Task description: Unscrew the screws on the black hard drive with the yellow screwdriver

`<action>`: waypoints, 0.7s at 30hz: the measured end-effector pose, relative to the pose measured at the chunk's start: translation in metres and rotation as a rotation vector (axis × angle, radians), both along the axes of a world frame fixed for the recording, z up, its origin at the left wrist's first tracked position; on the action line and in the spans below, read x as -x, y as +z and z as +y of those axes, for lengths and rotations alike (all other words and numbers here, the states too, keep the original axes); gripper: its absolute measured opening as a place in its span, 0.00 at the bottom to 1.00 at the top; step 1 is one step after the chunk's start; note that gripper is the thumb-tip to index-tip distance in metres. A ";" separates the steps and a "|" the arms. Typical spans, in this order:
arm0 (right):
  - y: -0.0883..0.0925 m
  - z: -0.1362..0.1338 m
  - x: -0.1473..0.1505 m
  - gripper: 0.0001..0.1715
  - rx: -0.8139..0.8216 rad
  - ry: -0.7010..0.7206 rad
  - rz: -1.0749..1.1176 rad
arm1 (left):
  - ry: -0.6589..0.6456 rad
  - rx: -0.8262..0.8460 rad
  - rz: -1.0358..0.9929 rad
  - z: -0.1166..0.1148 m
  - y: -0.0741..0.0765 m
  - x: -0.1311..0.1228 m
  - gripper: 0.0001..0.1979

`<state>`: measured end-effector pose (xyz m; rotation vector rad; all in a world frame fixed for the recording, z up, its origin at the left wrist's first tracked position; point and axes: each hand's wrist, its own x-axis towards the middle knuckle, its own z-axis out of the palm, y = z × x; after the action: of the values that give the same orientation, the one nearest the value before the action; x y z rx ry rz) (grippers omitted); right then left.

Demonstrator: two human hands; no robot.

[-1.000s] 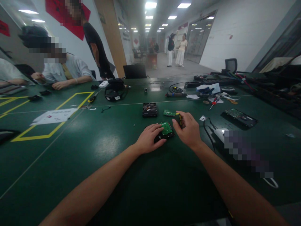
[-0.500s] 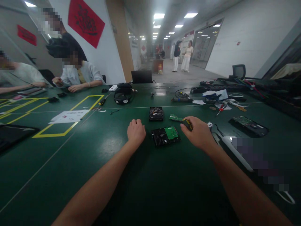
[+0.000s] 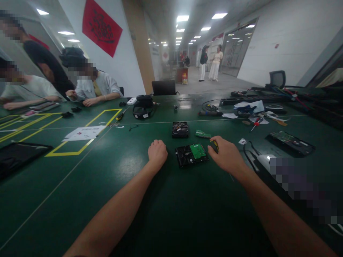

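Observation:
A black hard drive [image 3: 187, 157] with a green circuit board [image 3: 197, 151] on top lies on the green table [image 3: 112, 178] between my hands. My left hand [image 3: 157, 152] rests on the table just left of the drive, its fingers curled into a fist with nothing visible in them. My right hand [image 3: 226, 155] sits just right of the drive, closed round a screwdriver with a yellow and black handle [image 3: 215, 145]. A second open drive [image 3: 180, 129] and a loose green board [image 3: 203, 134] lie a little farther back.
People sit at the far left [image 3: 93, 87] by yellow floor-tape markings [image 3: 80, 142] and a white sheet [image 3: 84, 132]. A headset [image 3: 143, 107], a screwdriver [image 3: 122, 115], cables and tools [image 3: 254, 114] lie at the back. Another drive [image 3: 291, 140] sits at the right.
My left hand has come off the drive and moved left onto the table as a fist. My right hand stayed beside the drive with the screwdriver. My view swung slightly left.

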<state>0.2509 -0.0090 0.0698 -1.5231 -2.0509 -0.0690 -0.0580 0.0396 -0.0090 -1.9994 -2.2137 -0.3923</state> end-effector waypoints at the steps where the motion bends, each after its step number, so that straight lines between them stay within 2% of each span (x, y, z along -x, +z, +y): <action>1: 0.001 0.000 0.000 0.16 0.021 -0.013 -0.017 | 0.001 0.004 -0.001 0.000 0.000 0.000 0.11; 4: 0.006 -0.004 0.001 0.19 0.157 -0.068 -0.101 | 0.012 0.026 -0.002 0.001 0.000 -0.001 0.12; 9: 0.018 -0.016 0.004 0.19 0.431 -0.187 -0.327 | 0.036 0.068 0.012 0.001 0.002 -0.004 0.15; 13: 0.029 -0.022 -0.002 0.16 0.510 -0.298 -0.403 | 0.042 0.097 0.021 0.001 0.003 -0.005 0.15; 17: 0.044 -0.021 -0.027 0.17 0.558 -0.448 -0.383 | 0.042 0.106 0.024 0.001 0.003 -0.005 0.15; 19: 0.052 -0.019 -0.048 0.19 0.584 -0.536 -0.353 | 0.033 0.107 0.023 0.001 0.002 -0.005 0.15; 21: 0.059 -0.018 -0.071 0.16 0.635 -0.601 -0.330 | 0.018 0.106 0.020 0.002 0.002 -0.005 0.15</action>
<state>0.3224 -0.0271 0.1286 -2.6433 -1.8603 0.1219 -0.0532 0.0412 -0.0074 -2.0232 -2.2845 -0.2570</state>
